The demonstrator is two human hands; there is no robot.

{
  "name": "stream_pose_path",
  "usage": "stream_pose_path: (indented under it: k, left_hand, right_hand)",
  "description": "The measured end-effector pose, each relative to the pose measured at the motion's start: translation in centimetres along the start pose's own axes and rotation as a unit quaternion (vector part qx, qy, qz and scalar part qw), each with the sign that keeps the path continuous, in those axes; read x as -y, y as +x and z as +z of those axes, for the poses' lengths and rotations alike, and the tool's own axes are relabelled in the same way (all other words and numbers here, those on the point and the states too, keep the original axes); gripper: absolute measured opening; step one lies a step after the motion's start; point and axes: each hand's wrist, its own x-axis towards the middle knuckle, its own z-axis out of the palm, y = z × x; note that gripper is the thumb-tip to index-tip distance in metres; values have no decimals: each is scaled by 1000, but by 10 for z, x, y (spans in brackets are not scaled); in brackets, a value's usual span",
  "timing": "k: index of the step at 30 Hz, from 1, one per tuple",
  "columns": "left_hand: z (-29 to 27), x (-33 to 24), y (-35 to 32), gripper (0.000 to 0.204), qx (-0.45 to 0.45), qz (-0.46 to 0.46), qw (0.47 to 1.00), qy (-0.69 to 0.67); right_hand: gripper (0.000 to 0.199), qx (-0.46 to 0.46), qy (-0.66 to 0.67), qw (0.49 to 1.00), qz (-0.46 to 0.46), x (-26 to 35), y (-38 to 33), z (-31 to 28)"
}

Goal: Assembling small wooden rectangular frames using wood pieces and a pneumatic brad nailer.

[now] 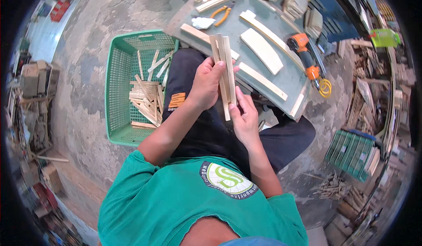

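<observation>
A small bundle of thin wooden slats (pixel 224 65) stands upright above my lap. My left hand (pixel 205 84) is wrapped around the slats at mid-length. Lower down, my right hand (pixel 244 116) grips their bottom ends with the fingers closed on them. Both hands hover over my dark trousers, just in front of the grey work board (pixel 246 57). The lower ends of the slats are partly hidden by my right fingers.
A green plastic basket (pixel 118 87) with several short wood offcuts sits on the floor at my left. The board carries curved wooden pieces (pixel 262 50), orange pliers (pixel 222 14) and an orange power tool (pixel 305 52). Wood scraps and a green crate (pixel 351 151) lie at the right.
</observation>
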Motion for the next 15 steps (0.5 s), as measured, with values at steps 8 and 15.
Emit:
stream_pose_path:
  k: [8,15]
  left_hand:
    - [33,23,-24,26,60,-32,993,97]
    - [34,15,-22,30,104,-36,981,161]
  right_hand:
    - [55,5,205,976,77,-7,-36,-30]
    - [51,37,241,964,102,-17,-67,-56]
